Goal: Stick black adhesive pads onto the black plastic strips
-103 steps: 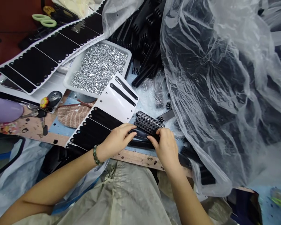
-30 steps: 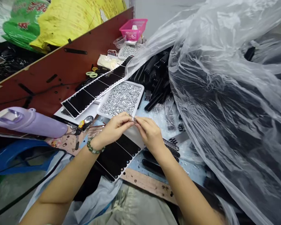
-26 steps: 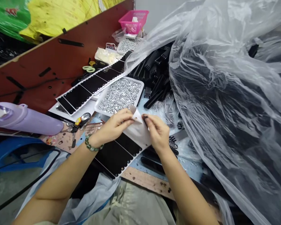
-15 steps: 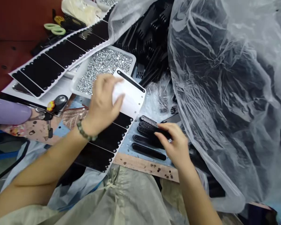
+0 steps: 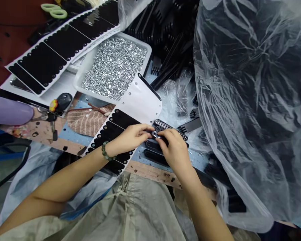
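My left hand [image 5: 137, 135] is closed, its fingertips meeting the right hand's over the row of black strips. Between them shows a small shiny silver nut [image 5: 154, 133] with a round hole. My right hand [image 5: 174, 145] pinches at the nut's other side with thumb and forefinger. Just behind the fingertips lie black strips with a perforated silver pattern [image 5: 164, 124]; a plain black strip [image 5: 155, 156] lies nearer me. Under my left wrist runs a white sheet [image 5: 140, 103] of black stickers with scalloped edges. Whatever else the fingertips hold is hidden.
A white bin [image 5: 76, 82] full of small silver nuts stands behind the sheet. Another sticker sheet [image 5: 55, 50] lies at the back left, near green-handled scissors [image 5: 54, 10] and keys [image 5: 52, 124]. Black toothed parts [image 5: 163, 30] pile up at the back; clear plastic [image 5: 240, 100] covers the right.
My left hand has come down and right from over the white sheet to meet the right hand. The right hand has shifted slightly left. The silver nut now shows between them.
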`<move>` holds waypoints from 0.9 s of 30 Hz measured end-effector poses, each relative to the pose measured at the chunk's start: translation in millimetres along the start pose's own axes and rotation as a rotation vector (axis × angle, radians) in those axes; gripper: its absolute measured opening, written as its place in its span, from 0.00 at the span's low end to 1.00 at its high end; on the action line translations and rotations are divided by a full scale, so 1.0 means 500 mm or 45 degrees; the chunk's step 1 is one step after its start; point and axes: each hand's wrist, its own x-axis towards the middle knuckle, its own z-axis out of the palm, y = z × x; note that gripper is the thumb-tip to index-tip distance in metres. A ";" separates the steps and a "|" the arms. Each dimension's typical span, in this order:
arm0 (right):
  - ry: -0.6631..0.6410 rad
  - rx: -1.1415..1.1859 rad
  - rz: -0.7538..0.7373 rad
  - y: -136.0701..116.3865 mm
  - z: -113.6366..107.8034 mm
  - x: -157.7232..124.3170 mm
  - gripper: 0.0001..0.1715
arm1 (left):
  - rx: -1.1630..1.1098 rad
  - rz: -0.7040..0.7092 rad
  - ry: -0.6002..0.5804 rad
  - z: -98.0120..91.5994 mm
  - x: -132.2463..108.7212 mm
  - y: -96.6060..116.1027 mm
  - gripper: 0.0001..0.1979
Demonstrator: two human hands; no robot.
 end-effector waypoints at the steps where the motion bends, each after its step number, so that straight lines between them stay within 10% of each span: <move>1: -0.007 -0.004 0.008 -0.001 -0.001 0.002 0.06 | 0.007 0.003 0.011 0.002 0.002 0.001 0.13; 14: -0.052 -0.316 0.111 -0.011 -0.046 -0.033 0.10 | 0.262 0.194 0.252 0.033 0.020 -0.009 0.05; 27: -0.032 -0.080 0.380 0.028 -0.045 -0.053 0.05 | 0.296 0.235 0.093 0.032 0.014 -0.008 0.11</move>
